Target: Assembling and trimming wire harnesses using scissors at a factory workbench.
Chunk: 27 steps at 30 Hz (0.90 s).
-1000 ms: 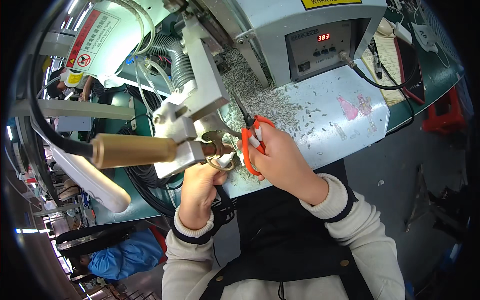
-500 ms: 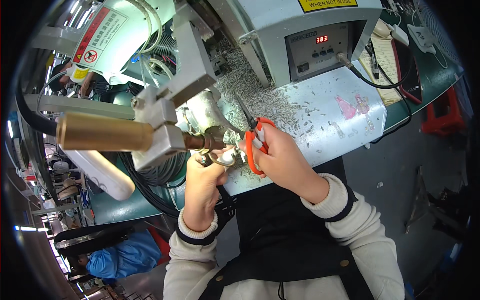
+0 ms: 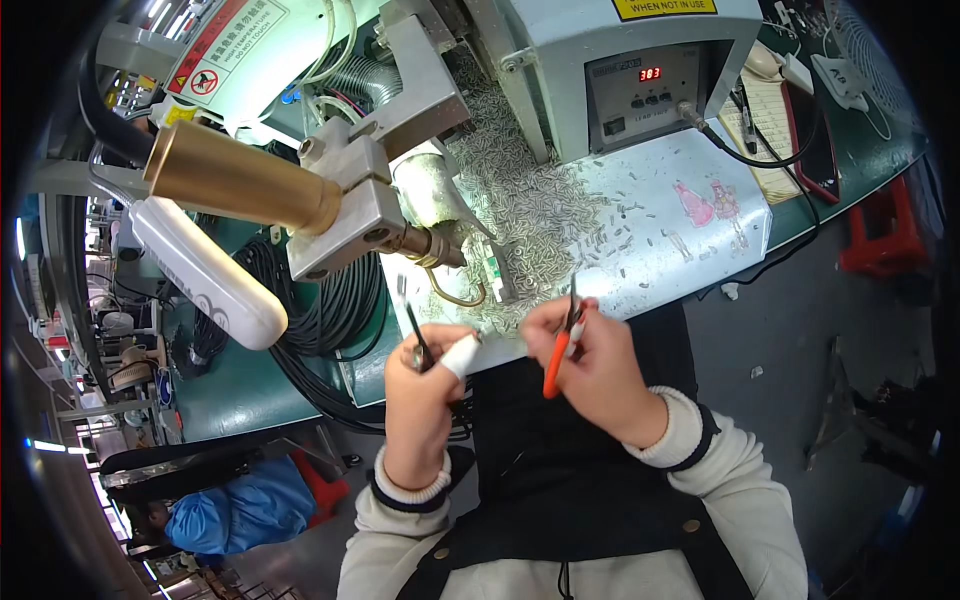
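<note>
My left hand (image 3: 418, 385) has its fingers closed round a thin black cable (image 3: 418, 332), whose pale, narrow end points up. A white cover wraps the thumb. To its right, my right hand (image 3: 605, 375) grips scissors (image 3: 555, 368) with orange handles; the dark blades point upward, partly hidden by the fingers. Both hands are apart, below a soldering head (image 3: 425, 245) with a curved brass tube (image 3: 458, 300). Beside the tube stands a small green and white piece (image 3: 492, 268). What else the fingertips may hold is too small to make out.
Many small silvery pieces (image 3: 540, 220) cover the metal plate (image 3: 640, 285). A brass-coloured cylinder (image 3: 240, 180) and a white rounded arm (image 3: 215, 275) jut in at left. Coiled black cables (image 3: 320, 300) lie beside them. A grey control box (image 3: 650, 95) stands behind; a phone (image 3: 812, 145) lies right.
Both hands have drawn back from the soldering head toward me and apart from each other. The scissors have turned more upright, and the cable end in my left hand now shows.
</note>
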### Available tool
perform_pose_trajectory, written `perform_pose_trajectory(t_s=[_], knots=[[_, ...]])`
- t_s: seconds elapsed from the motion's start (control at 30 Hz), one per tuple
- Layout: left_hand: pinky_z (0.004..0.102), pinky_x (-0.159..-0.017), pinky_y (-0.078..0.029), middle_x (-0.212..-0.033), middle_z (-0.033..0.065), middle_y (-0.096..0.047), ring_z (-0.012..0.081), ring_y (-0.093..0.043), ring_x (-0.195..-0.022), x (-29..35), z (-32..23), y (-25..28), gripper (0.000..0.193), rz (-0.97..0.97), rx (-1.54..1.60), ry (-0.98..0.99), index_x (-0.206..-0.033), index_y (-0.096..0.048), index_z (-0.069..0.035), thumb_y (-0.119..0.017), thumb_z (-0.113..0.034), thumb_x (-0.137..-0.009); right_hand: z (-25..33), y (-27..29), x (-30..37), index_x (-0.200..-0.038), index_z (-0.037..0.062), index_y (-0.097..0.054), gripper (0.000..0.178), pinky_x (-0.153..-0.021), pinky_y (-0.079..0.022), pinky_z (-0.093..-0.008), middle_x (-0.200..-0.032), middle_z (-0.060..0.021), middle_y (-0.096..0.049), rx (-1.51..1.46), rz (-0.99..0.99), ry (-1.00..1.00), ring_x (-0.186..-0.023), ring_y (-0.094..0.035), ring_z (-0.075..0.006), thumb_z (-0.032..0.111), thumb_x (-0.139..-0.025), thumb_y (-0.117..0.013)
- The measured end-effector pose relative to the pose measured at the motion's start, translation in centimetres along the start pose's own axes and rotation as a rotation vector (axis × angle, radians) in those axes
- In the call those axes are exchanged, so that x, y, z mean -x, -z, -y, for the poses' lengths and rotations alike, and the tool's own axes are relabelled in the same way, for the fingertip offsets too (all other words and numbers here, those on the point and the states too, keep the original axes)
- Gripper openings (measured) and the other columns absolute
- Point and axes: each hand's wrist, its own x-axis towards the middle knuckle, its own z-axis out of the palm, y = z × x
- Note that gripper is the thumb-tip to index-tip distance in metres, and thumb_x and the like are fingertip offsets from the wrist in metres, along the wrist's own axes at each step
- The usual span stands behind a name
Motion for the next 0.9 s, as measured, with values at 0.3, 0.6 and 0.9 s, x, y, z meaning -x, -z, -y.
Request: perform_pose_trajectory(t_s=[0.3, 0.6, 0.9], knots=[[0.0172, -0.037, -0.018, -0.058, -0.0058, -0.041, 0.0004, -0.027, -0.043, -4.7, -0.7, -0.4, 0.012, 0.109, 0.198, 0.115, -0.088, -0.056, -0.001, -0.059, -0.005, -0.078, 1.0, 0.3, -4.6, -0.083, 0.0004, -0.052, 0.015, -0.045, -0.036, -0.0204, -0.059, -0.0003, -0.048, 0.262, -0.044, 0.077, -0.049, -0.043, -0.0056, 0.015, -0.084, -0.053], [0.018, -0.037, -0.018, -0.06, -0.0044, -0.042, 0.0014, -0.028, -0.043, -5.7, -1.3, 0.3, 0.016, 0.204, 0.127, 0.139, -0.09, -0.055, 0.0, -0.061, -0.007, -0.077, 0.7, 0.0, -6.3, -0.084, 0.0007, -0.052, 0.017, -0.04, -0.036, -0.0235, -0.058, -0.0014, -0.049, 0.131, 0.051, -0.086, -0.042, -0.042, -0.0076, 0.018, -0.085, -0.05], [0.0186, -0.038, -0.018, -0.059, -0.0033, -0.041, 0.0026, -0.028, -0.043, -5.2, -0.9, 0.2, 0.009, 0.166, 0.17, 0.094, -0.078, -0.052, -0.002, -0.06, -0.006, -0.077, 0.4, -0.3, -6.4, -0.084, 0.0006, -0.053, 0.014, -0.041, -0.037, -0.0227, -0.059, -0.002, -0.05, 0.104, 0.042, -0.045, -0.044, -0.044, -0.0071, 0.014, -0.085, -0.049]])
